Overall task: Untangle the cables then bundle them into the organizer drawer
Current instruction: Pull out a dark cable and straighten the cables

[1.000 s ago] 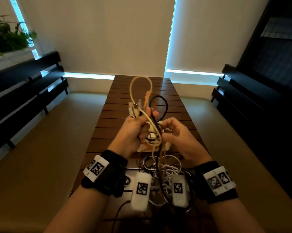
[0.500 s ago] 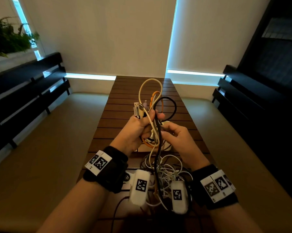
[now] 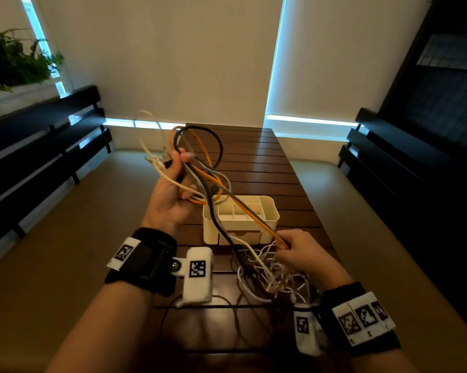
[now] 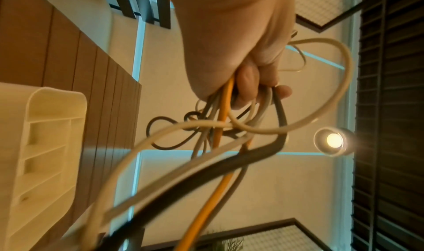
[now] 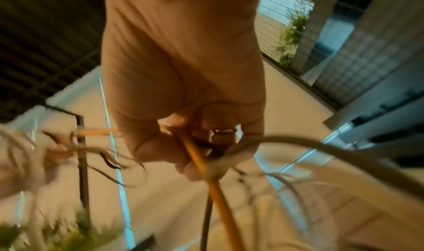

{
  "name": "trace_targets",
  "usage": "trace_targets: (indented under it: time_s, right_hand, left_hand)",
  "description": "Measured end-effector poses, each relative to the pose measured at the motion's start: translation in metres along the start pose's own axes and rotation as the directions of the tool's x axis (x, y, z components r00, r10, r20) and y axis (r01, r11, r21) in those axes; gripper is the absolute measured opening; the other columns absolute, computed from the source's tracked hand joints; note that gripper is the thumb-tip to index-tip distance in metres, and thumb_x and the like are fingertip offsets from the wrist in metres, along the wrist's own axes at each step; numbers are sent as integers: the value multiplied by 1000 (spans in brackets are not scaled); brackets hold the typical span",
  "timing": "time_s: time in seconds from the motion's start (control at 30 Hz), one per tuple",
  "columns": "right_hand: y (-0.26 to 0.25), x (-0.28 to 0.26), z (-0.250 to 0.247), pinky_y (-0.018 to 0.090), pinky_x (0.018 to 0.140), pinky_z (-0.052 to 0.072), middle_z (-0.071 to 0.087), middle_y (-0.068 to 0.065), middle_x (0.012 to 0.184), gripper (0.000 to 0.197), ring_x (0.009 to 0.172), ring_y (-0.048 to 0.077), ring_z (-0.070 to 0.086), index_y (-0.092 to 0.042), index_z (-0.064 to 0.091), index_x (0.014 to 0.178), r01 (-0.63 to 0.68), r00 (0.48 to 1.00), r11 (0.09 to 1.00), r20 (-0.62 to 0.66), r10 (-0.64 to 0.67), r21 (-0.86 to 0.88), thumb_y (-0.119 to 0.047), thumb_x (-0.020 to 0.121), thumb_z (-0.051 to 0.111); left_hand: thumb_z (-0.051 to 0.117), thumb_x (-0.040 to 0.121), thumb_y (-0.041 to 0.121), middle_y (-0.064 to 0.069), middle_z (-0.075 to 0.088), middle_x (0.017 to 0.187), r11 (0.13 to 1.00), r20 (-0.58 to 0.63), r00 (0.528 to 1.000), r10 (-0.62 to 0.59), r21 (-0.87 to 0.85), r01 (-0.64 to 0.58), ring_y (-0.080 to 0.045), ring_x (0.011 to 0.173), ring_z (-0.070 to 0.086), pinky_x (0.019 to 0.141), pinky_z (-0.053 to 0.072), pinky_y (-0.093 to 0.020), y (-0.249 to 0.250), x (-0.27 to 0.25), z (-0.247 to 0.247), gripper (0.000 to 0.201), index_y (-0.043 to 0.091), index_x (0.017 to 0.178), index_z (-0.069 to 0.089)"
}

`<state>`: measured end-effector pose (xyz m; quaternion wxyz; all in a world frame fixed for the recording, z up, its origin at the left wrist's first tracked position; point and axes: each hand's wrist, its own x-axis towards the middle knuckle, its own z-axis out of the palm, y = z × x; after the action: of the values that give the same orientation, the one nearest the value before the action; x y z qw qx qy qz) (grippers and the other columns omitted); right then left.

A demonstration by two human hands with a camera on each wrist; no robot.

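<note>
The left hand (image 3: 173,195) is raised, fingers curled tight round a bunch of cables (image 3: 200,168). Lower down, the right hand (image 3: 299,254) pinches the orange cable (image 3: 256,216) above the tangle on the surface (image 3: 275,168). The cream organizer (image 3: 270,224) stands between them.

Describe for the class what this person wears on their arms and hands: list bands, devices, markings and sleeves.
Both forearms are bare, with no sleeves. Each wrist carries a wide black strap: left strap, right strap. White tabs printed with black-and-white square code markers sit on each strap. A white boxy module, also code-marked, projects from each strap, the left one on a small bracket. Both hands are ungloved.
</note>
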<state>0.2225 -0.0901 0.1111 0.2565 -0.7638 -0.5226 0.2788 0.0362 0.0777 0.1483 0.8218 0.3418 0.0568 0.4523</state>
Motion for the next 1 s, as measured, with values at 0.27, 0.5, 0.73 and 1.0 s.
trace_targets:
  time_s: [0.27,0.5,0.73,1.0]
  right_hand:
    - [53,10,29,34,85,33,51,-13,80,15,100,18,55,-32,49,87,-221,975,922,-68,211,-317,-29,83,64]
    - [-15,-5,15,43,104,42,37,-7,137,86,130,13,37,-41,28,135,161,987,970,-10,-162,181,-13,71,77]
    - [-88,-8,13,23,85,51,56,-12,114,45,106,5,56,-25,46,122,425,895,785,-340,-289,451,-25,82,68]
    - [-82,5,5,20,54,44,52,0,69,13,61,9,49,-13,60,81,181,982,877,-39,-183,444,-4,86,54]
  left_hand:
    - [39,95,23,11,45,38,987,-12,992,129,-99,-130,-6,23,29,29,29,-12,39,-10,19,47,21,58,67]
    - [39,92,27,10,48,43,997,20,997,76,9,-76,-9,34,8,28,24,-11,20,-13,24,38,20,67,67]
    - [57,85,26,3,69,75,919,47,998,-45,395,23,-10,61,64,55,55,-24,-16,-20,36,16,14,95,60]
    - [59,88,27,4,66,72,835,-48,998,38,550,-5,-14,51,36,44,25,-22,-24,-17,46,17,22,76,71]
